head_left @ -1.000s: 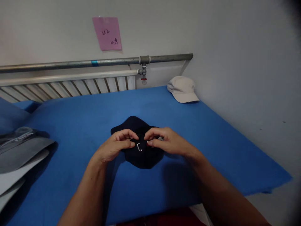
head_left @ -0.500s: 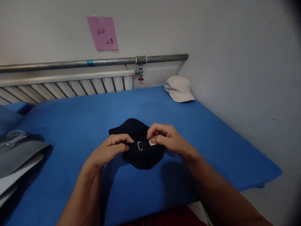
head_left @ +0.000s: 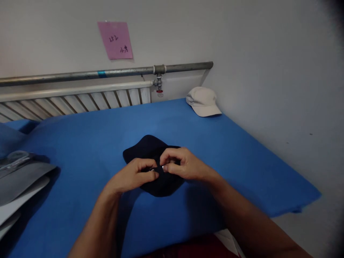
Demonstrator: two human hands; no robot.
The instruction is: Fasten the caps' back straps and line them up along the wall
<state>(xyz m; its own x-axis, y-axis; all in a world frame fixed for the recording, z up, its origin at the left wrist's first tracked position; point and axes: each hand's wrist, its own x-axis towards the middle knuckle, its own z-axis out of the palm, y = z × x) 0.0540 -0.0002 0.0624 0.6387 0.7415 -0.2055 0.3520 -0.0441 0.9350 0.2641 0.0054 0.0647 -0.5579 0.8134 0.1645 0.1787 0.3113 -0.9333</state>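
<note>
The left hand (head_left: pixel 134 175) and right hand (head_left: pixel 184 166), grips pinched shut, held the dark navy fabric cap (head_left: pixel 146 147) at its small silver buckle (head_left: pixel 153 170), mid blue cloth-covered surface (head_left: pixel 80 143). Such fingertip holds could likely let the buckle slip.

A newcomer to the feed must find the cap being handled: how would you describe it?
Look at the blue-covered table. Near its front middle lies a dark navy cap, with the left hand and right hand pinching at its top. Unlike the pale beige cap far back in the corner, it is dark and sits under both hands.
</note>
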